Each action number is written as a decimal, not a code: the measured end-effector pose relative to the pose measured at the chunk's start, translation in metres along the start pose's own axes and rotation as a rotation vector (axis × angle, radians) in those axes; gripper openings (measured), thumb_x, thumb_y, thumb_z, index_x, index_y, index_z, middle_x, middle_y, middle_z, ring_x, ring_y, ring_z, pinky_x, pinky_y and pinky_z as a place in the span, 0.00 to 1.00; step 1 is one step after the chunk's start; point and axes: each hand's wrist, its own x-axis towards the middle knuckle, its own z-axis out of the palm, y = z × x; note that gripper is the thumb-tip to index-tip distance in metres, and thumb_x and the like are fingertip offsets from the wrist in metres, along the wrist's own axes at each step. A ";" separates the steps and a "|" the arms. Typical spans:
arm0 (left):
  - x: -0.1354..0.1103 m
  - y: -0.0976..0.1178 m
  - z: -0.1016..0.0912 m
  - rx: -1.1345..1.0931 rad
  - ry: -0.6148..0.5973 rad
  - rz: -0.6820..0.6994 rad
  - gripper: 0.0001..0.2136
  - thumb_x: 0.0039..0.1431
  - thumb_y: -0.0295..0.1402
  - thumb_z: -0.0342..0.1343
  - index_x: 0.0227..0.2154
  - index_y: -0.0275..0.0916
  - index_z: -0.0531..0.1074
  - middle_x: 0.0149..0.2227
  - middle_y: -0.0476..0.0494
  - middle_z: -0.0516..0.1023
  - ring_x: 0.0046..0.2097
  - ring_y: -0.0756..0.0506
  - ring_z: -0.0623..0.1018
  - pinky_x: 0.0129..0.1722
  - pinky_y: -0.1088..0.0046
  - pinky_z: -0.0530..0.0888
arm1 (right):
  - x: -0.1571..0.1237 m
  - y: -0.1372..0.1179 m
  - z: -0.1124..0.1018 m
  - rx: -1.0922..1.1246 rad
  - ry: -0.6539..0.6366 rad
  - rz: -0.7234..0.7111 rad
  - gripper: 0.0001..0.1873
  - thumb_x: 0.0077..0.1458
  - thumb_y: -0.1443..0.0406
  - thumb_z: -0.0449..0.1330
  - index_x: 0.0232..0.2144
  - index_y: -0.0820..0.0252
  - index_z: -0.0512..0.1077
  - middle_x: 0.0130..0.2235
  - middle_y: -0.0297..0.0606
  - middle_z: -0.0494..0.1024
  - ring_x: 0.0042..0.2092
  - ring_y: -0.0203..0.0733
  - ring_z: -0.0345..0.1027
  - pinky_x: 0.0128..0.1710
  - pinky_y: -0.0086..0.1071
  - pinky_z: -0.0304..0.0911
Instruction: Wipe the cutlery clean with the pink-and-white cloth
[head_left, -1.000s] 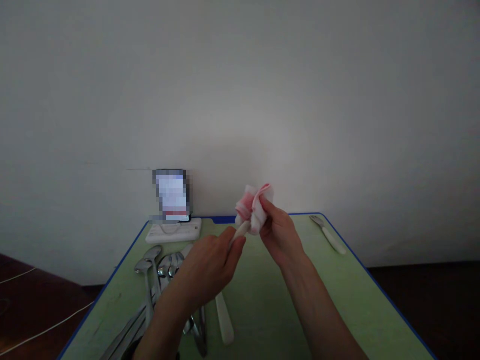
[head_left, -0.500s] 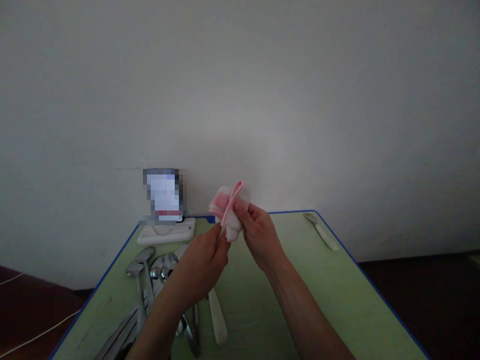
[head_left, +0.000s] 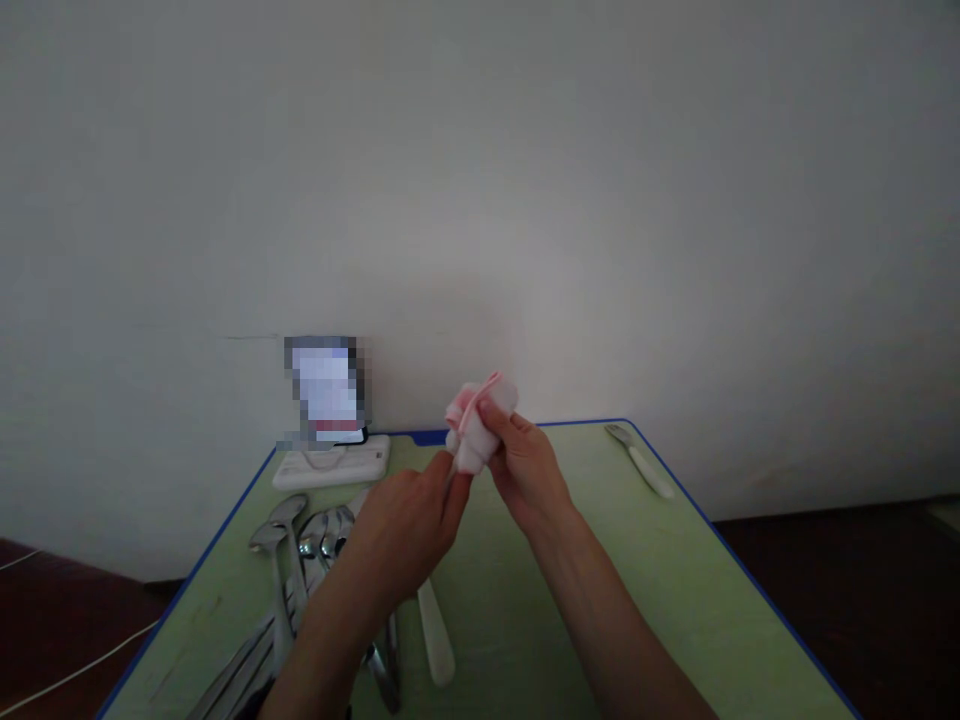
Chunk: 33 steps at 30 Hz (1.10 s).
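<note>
My right hand [head_left: 529,465] is closed on a folded pink-and-white cloth [head_left: 474,425], thumb pressed on its near face. My left hand [head_left: 416,510] is closed just below the cloth, around the slim pale shaft of a piece of cutlery [head_left: 451,474]. The cloth wraps its far end, so its kind is hidden. Both hands are raised over the middle of the green table [head_left: 525,610]. Beneath my left forearm lies a pile of metal spoons [head_left: 289,510] and other cutlery, partly covered. A white handle [head_left: 435,635] sticks out beside that pile.
At the table's far right lies a fork [head_left: 641,460] with a white handle. A blurred-out phone [head_left: 326,390] leans at the back left, behind a white power strip [head_left: 334,463]. A pale wall [head_left: 600,250] rises right behind the table's blue edge.
The cloth and both hands have shifted slightly right. The cloth is bunched more tightly, and its pink edge sits lower than before. The things on the table have not moved.
</note>
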 end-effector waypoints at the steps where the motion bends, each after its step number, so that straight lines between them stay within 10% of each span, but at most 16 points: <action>1: -0.001 0.000 0.000 0.011 0.001 0.000 0.15 0.65 0.37 0.34 0.36 0.38 0.65 0.28 0.40 0.76 0.30 0.41 0.77 0.25 0.72 0.62 | 0.001 0.000 -0.001 0.030 0.012 0.014 0.14 0.38 0.60 0.67 0.27 0.64 0.75 0.29 0.37 0.78 0.29 0.34 0.69 0.33 0.28 0.64; 21: 0.005 -0.004 0.009 -0.426 0.036 -0.043 0.13 0.62 0.33 0.37 0.29 0.38 0.66 0.22 0.46 0.72 0.23 0.47 0.69 0.24 0.74 0.57 | -0.011 0.019 0.011 -0.278 0.033 -0.204 0.21 0.45 0.51 0.60 0.31 0.64 0.75 0.24 0.34 0.74 0.22 0.31 0.58 0.21 0.25 0.54; 33: 0.008 -0.008 0.009 -0.260 0.033 0.073 0.13 0.63 0.32 0.36 0.34 0.37 0.66 0.23 0.44 0.74 0.25 0.45 0.73 0.25 0.72 0.58 | -0.005 0.004 0.005 -0.296 0.026 -0.194 0.18 0.43 0.53 0.63 0.26 0.64 0.75 0.24 0.35 0.75 0.25 0.33 0.62 0.25 0.27 0.58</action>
